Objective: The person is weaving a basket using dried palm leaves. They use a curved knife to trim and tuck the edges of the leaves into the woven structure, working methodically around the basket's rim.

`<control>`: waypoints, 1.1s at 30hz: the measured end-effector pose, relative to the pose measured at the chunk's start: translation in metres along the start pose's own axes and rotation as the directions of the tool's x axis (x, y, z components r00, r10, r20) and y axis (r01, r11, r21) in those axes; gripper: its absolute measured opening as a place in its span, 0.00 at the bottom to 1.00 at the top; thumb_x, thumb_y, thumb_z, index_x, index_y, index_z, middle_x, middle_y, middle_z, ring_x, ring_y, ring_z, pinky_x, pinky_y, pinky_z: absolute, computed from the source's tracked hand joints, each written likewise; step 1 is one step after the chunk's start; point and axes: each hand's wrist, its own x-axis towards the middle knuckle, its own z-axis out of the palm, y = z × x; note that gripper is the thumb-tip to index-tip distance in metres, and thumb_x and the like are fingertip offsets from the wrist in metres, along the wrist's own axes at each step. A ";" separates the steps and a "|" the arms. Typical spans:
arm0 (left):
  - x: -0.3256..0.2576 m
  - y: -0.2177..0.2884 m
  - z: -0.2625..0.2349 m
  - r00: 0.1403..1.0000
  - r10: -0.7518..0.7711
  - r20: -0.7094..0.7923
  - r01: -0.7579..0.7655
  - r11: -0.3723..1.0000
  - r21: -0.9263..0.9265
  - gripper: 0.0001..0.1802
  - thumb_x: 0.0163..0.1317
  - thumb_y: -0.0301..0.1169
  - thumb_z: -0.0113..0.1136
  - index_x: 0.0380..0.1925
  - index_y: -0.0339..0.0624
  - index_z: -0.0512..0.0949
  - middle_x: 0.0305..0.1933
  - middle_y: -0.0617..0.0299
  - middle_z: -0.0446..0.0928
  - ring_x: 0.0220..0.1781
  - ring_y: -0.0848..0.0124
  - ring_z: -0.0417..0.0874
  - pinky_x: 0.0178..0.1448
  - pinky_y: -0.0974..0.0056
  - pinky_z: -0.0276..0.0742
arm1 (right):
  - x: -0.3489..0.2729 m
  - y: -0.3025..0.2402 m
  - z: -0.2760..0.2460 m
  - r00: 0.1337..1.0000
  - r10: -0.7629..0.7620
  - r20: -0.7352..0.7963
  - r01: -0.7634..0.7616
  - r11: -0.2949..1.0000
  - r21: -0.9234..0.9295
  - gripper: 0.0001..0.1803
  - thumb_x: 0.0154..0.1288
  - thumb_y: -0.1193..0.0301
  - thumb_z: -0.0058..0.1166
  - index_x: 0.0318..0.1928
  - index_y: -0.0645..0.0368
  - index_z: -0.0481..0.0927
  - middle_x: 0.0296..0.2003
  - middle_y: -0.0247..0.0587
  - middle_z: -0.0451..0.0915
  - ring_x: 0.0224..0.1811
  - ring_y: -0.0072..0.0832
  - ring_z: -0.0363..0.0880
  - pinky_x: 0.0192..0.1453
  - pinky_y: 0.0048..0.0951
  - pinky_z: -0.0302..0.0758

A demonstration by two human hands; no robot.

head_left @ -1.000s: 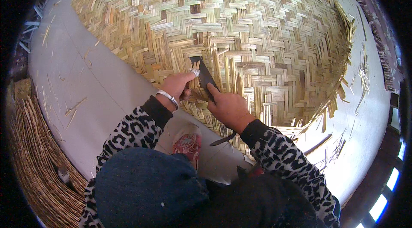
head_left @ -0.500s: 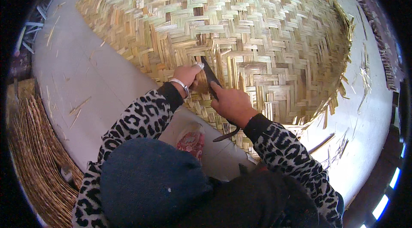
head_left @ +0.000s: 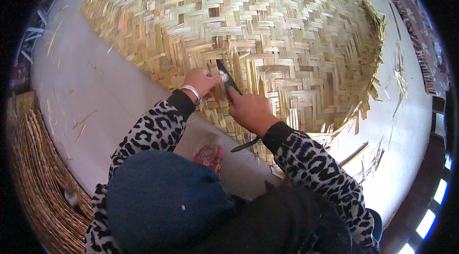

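A large woven mat of pale green and tan flat strips, seemingly bamboo, spreads in front of me. My left hand is closed at the mat's near edge, its fingers pinching a bamboo strip; something white wraps a fingertip. My right hand grips a dark, narrow knife from above. Its blade points away from me and lies against the weave, right beside my left fingertips. A thin curved dark tail sticks out below my right wrist. Loose strip ends stand up around the blade.
The mat lies on a smooth grey floor scattered with thin strip scraps. A brown stack of long strips is at the lower left. My shoe, red and white, shows below the mat's edge. A dark, fringed piece borders the right.
The whole view has shifted slightly. My left fingertips sit a little closer to the blade. Both hands keep their hold, and the knife stays at nearly the same spot on the mat.
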 end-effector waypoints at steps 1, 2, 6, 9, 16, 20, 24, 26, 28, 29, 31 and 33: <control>-0.005 0.000 -0.003 0.998 0.064 0.000 -0.063 0.982 0.176 0.24 0.57 0.48 0.68 0.26 0.33 0.80 0.20 0.50 0.78 0.22 0.56 0.82 0.30 0.51 0.75 | -0.001 -0.002 0.001 1.000 0.003 0.000 -0.003 1.000 -0.004 0.30 0.64 0.60 0.49 0.67 0.52 0.68 0.31 0.52 0.84 0.33 0.50 0.84 0.38 0.52 0.79; -0.007 0.001 -0.004 0.991 0.134 0.011 -0.129 0.929 0.347 0.23 0.56 0.48 0.68 0.27 0.33 0.81 0.21 0.48 0.79 0.25 0.52 0.83 0.33 0.50 0.76 | -0.002 -0.003 0.001 1.000 0.017 -0.006 -0.017 1.000 -0.011 0.30 0.64 0.60 0.49 0.67 0.52 0.68 0.31 0.52 0.84 0.33 0.50 0.84 0.38 0.52 0.79; -0.023 -0.007 0.000 0.979 0.179 -0.098 -0.146 0.950 0.275 0.22 0.58 0.50 0.65 0.33 0.40 0.81 0.28 0.47 0.81 0.34 0.49 0.83 0.39 0.50 0.76 | -0.004 -0.002 0.006 0.999 0.035 -0.017 -0.035 0.999 0.013 0.29 0.65 0.61 0.48 0.66 0.52 0.69 0.30 0.52 0.84 0.32 0.49 0.84 0.36 0.52 0.79; -0.021 -0.012 0.009 0.981 0.177 -0.082 -0.134 0.917 0.375 0.19 0.60 0.49 0.62 0.33 0.44 0.81 0.33 0.50 0.82 0.37 0.49 0.83 0.41 0.48 0.76 | 0.002 0.005 0.009 0.997 -0.028 -0.067 0.024 0.997 -0.069 0.29 0.65 0.61 0.47 0.66 0.52 0.69 0.29 0.52 0.84 0.31 0.48 0.85 0.34 0.51 0.79; -0.015 -0.022 0.014 0.980 0.191 -0.059 -0.156 0.917 0.367 0.16 0.63 0.46 0.57 0.34 0.44 0.79 0.34 0.51 0.82 0.39 0.48 0.83 0.43 0.46 0.75 | -0.017 -0.001 -0.012 0.999 -0.045 -0.014 0.043 0.990 -0.131 0.28 0.63 0.64 0.50 0.64 0.55 0.69 0.25 0.50 0.83 0.29 0.49 0.84 0.34 0.51 0.78; -0.011 -0.024 0.018 0.990 0.119 -0.076 -0.068 0.876 0.478 0.17 0.65 0.46 0.55 0.35 0.44 0.80 0.34 0.49 0.82 0.39 0.48 0.83 0.43 0.44 0.75 | -0.082 0.019 -0.064 0.968 -0.084 0.235 0.120 0.982 -0.143 0.27 0.64 0.63 0.50 0.63 0.58 0.69 0.27 0.54 0.82 0.31 0.51 0.83 0.35 0.52 0.77; -0.005 -0.017 0.014 0.972 0.119 -0.205 -0.067 0.968 0.243 0.20 0.68 0.45 0.56 0.46 0.39 0.79 0.32 0.49 0.82 0.35 0.53 0.86 0.39 0.54 0.80 | -0.117 0.053 -0.112 0.950 -0.100 0.296 0.073 0.992 0.103 0.29 0.68 0.62 0.52 0.69 0.51 0.70 0.23 0.49 0.79 0.27 0.39 0.81 0.33 0.40 0.74; -0.003 -0.008 0.015 0.997 -0.002 -0.079 -0.011 0.986 -0.164 0.18 0.71 0.40 0.54 0.52 0.39 0.77 0.33 0.57 0.81 0.27 0.66 0.86 0.28 0.65 0.78 | -0.118 0.062 -0.127 0.928 -0.036 0.372 -0.150 0.876 0.459 0.29 0.71 0.67 0.52 0.71 0.47 0.68 0.21 0.32 0.71 0.24 0.23 0.72 0.32 0.29 0.70; -0.007 0.003 0.022 0.999 -0.014 0.035 0.031 0.836 -0.548 0.18 0.71 0.38 0.52 0.54 0.39 0.75 0.35 0.61 0.80 0.26 0.72 0.86 0.24 0.70 0.76 | -0.121 0.060 -0.133 0.926 -0.061 0.374 -0.229 0.697 0.680 0.30 0.71 0.70 0.53 0.72 0.48 0.67 0.21 0.21 0.64 0.21 0.13 0.61 0.26 0.20 0.62; -0.008 0.008 0.024 0.994 0.024 0.105 0.047 0.786 -0.616 0.18 0.71 0.38 0.53 0.51 0.36 0.75 0.37 0.61 0.80 0.27 0.71 0.87 0.24 0.69 0.77 | -0.122 0.059 -0.135 0.912 -0.075 0.404 -0.278 0.610 0.742 0.30 0.71 0.68 0.54 0.72 0.49 0.67 0.22 0.21 0.65 0.21 0.12 0.61 0.24 0.20 0.61; -0.004 0.017 0.023 0.987 -0.050 0.155 0.119 0.872 -0.475 0.21 0.70 0.37 0.55 0.53 0.31 0.72 0.36 0.53 0.82 0.26 0.68 0.87 0.23 0.70 0.79 | -0.124 0.052 -0.137 0.901 -0.113 0.420 -0.325 0.467 0.822 0.30 0.71 0.65 0.54 0.72 0.49 0.67 0.22 0.19 0.63 0.20 0.10 0.56 0.21 0.17 0.54; 0.002 0.021 0.023 0.996 0.023 0.091 -0.008 0.986 -0.168 0.19 0.68 0.35 0.54 0.48 0.26 0.72 0.35 0.48 0.83 0.23 0.66 0.87 0.21 0.68 0.79 | -0.124 0.045 -0.134 0.886 -0.162 0.435 -0.323 0.458 0.828 0.30 0.71 0.67 0.55 0.72 0.48 0.67 0.23 0.18 0.64 0.20 0.10 0.57 0.22 0.18 0.55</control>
